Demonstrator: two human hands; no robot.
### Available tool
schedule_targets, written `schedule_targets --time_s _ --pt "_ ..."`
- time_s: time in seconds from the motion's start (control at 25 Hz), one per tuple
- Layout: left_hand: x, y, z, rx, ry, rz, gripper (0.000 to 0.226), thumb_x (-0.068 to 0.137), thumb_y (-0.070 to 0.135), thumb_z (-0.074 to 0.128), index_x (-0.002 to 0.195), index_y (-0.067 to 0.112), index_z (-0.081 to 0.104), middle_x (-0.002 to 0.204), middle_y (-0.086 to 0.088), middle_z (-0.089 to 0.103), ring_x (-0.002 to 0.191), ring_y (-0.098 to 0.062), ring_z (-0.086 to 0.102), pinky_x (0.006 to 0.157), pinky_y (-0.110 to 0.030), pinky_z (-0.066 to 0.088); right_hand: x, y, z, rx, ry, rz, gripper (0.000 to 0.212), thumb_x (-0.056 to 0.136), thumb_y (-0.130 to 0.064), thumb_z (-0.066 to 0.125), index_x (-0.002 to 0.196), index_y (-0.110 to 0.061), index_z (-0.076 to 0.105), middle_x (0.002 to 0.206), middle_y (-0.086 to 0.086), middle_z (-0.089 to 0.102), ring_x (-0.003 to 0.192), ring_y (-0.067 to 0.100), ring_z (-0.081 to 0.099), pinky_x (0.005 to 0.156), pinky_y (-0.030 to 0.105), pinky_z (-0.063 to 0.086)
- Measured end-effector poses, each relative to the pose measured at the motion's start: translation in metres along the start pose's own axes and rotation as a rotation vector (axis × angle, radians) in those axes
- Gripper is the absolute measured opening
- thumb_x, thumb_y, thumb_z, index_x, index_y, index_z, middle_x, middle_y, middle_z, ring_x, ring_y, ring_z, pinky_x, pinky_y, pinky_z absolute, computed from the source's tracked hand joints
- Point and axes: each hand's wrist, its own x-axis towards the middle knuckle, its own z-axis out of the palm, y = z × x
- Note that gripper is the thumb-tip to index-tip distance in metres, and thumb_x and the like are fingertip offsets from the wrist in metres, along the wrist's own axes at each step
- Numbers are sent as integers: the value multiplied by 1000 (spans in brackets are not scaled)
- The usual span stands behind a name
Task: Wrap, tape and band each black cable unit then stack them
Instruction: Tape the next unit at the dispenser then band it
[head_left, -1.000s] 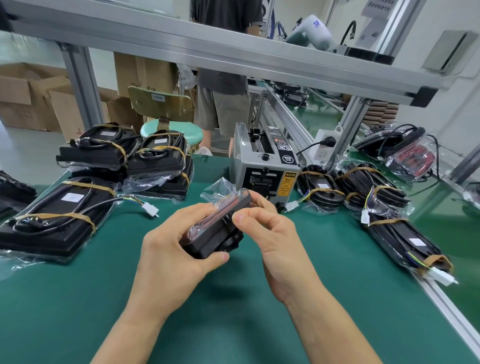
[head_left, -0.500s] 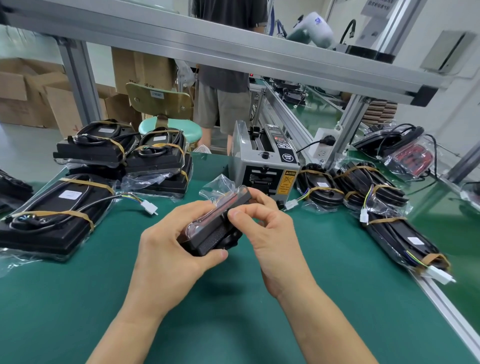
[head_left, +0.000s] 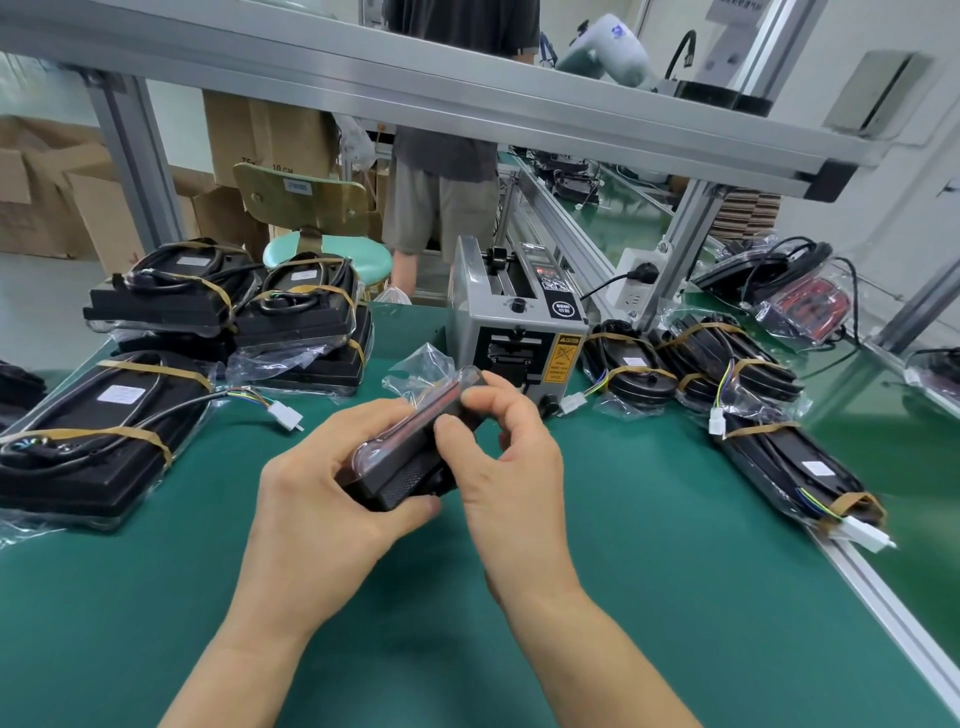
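Since the earlier frames the right hand has slid its thumb and forefinger a little farther along the top edge of the black cable unit, and the fingers have spread slightly; the unit sits much as before in the left hand. The green bench mat lies under both forearms. Beyond the left fingers, a large banded unit lies flat with its white connector trailing toward the hands, and behind it a stack of banded units stands. Past the fingertips of the right hand sits the grey tape dispenser, with a row of bagged, banded units off to the right of those fingers. The held unit is raised above the mat between the two hands, tilted, with its clear plastic bag bunched at the far end. The left fingers curl round its near end, thumb beneath; the right thumb and forefinger pinch its upper edge, the other fingers loosely bent.
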Motion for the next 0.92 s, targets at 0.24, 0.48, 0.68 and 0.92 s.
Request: schedule_targets --time_s 0.24,0.48,0.68,0.92 --pt "-2 -1 -1 -6 -19 -7 73 47 -2 90 107 33 68 104 20 68 94 2 63 83 -6 43 3 3 -4 84 -32 75 31 85 -17 69 109 -30 55 109 -11 62 104 -3 55 95 22 41" --pt "-3 1 -3 -33 -2 -22 69 45 11 90 106 35 68 103 20 68 94 2 63 80 -4 42 2 2 -11 -53 -173 -5 63 66 -30 77 122 -33 48 120 -14 58 110 -10 50 83 -1 34" --pt "-4 -1 -6 -62 -59 4 65 46 16 83 107 35 68 106 18 69 98 0 64 84 -6 42 24 -2 -21 81 -311 177 66 60 -11 82 117 -29 54 114 -9 60 101 0 54 76 7 42" --pt "-5 -12 -25 -532 -36 -54 75 33 6 81 105 27 73 99 4 74 90 -12 70 80 -22 54 25 6 -45 -175 -462 32 86 61 -33 80 135 -41 39 137 -21 47 131 -2 38 105 18 30"
